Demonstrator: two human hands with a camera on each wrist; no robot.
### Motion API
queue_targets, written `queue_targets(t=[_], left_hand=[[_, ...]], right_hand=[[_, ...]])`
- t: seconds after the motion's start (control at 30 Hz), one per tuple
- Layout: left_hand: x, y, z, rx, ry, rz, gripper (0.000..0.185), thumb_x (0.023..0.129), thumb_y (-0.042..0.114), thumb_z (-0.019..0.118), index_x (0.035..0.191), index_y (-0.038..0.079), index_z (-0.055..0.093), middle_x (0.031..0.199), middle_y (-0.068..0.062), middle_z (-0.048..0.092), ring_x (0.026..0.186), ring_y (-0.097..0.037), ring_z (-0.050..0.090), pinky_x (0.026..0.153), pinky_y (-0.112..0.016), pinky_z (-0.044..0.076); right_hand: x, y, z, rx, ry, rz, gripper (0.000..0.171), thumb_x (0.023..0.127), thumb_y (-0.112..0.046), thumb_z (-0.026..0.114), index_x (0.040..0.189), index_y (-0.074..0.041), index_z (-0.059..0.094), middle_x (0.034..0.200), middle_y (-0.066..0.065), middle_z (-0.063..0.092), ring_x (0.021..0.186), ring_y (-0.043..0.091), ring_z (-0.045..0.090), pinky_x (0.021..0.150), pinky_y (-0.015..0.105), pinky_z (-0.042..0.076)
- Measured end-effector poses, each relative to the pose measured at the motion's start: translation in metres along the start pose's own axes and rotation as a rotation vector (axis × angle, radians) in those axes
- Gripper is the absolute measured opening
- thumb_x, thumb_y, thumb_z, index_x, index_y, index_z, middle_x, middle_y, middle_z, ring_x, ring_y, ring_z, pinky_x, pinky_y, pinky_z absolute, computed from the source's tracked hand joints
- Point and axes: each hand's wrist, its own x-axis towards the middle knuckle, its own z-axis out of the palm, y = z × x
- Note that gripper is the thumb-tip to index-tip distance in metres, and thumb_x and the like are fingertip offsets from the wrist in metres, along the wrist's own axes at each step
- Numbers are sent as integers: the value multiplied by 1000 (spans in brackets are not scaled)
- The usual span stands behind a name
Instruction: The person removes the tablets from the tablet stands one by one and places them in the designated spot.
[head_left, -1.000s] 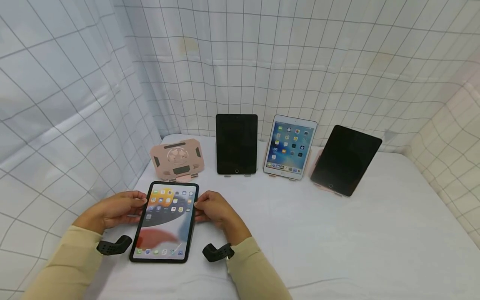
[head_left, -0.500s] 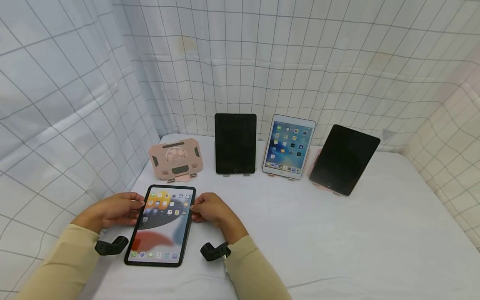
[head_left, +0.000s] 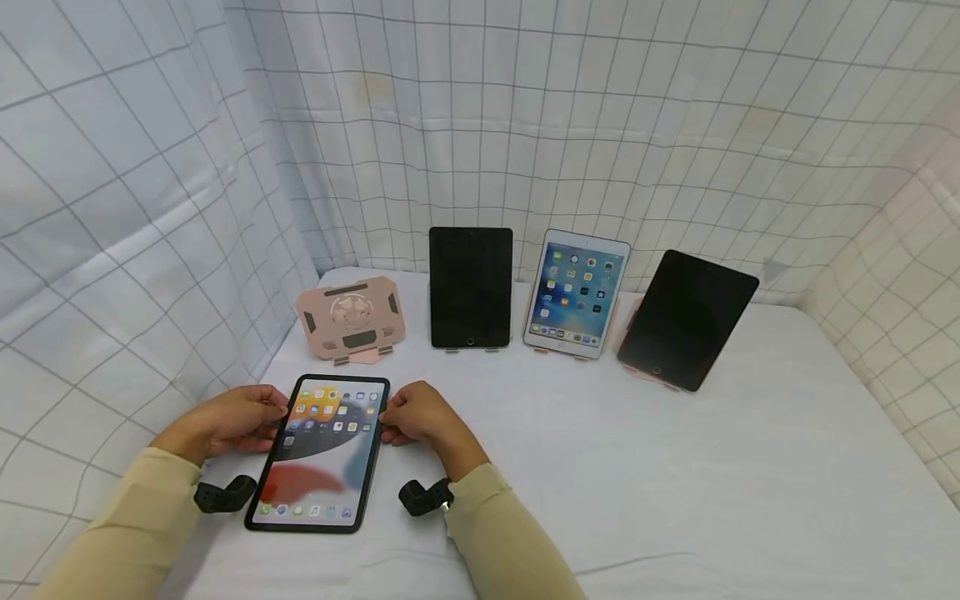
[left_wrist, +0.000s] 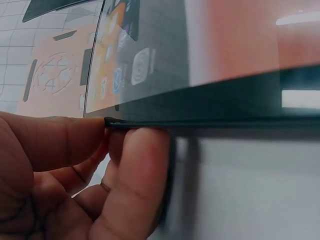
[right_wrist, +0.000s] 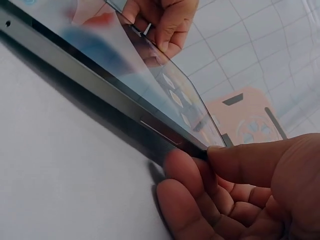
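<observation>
A black-rimmed tablet (head_left: 315, 467) with its screen lit lies face up before me, its far end near a pink stand. My left hand (head_left: 243, 421) pinches its left edge toward the far end, thumb on the rim and fingers beneath. On the opposite edge my right hand (head_left: 416, 415) pinches the rim between thumb and curled fingers. In the right wrist view a shadow runs under the tablet's grey side (right_wrist: 100, 90). The pink stand (head_left: 352, 317), with a round cut-out pattern, stands just beyond the tablet and holds nothing.
Along the back of the white-covered table (head_left: 600, 467) stand a dark tablet (head_left: 471, 287), a white tablet (head_left: 577, 292) with its screen lit, and a tilted dark tablet (head_left: 688, 321), on stands. A grid-patterned curtain (head_left: 487, 108) hangs behind and at both sides.
Both hands still grip the tablet. It has shifted slightly toward me and left, widening the gap to the pink stand; over the last half second it moved very little.
</observation>
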Motion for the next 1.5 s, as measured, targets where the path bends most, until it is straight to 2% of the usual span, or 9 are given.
queue_targets(t=[0.2,0.53,0.8,1.03,1.27,1.5], left_hand=[[2,0,1,33,36,-12,11,102,2,44,109,-5,49,86,-6,55,73,-15,56,64,-27,57],[2,0,4,81,54,-8,10,99,-3,46,106,-7,51,85,-8,51,74,-16,53,63,-25,56],[7,0,5,111,102,-59,16,98,-2,52,112,-11,51,95,-15,56,80,-19,55,66,-27,57],[8,-1,5,126,102,-24,16,98,-2,54,109,-12,52,93,-14,57,78,-18,55,64,-26,57],[9,0,6,158,115,-26,14,97,-2,55,107,-12,53,92,-14,55,79,-19,55,64,-27,57],[7,2,5,156,113,-27,17,97,5,56,106,-9,57,89,-11,58,78,-18,55,65,-27,57]], right_hand=[[0,-4,2,-44,30,21,20,90,2,68,73,-4,59,62,10,65,51,11,60,47,20,50],[3,-5,5,-105,43,34,23,90,3,67,69,-3,60,55,8,63,47,11,57,44,19,48],[3,-6,7,-113,59,32,24,89,4,67,68,-3,60,55,8,63,46,10,57,43,19,49],[4,-7,6,-119,69,43,23,90,2,68,68,-3,60,57,9,65,46,11,58,44,21,50],[4,-7,6,-118,71,30,25,90,3,67,67,-3,61,56,8,64,45,10,57,44,21,50],[6,-4,1,-95,20,26,24,92,1,66,68,-2,60,58,9,64,46,11,58,44,22,50]])
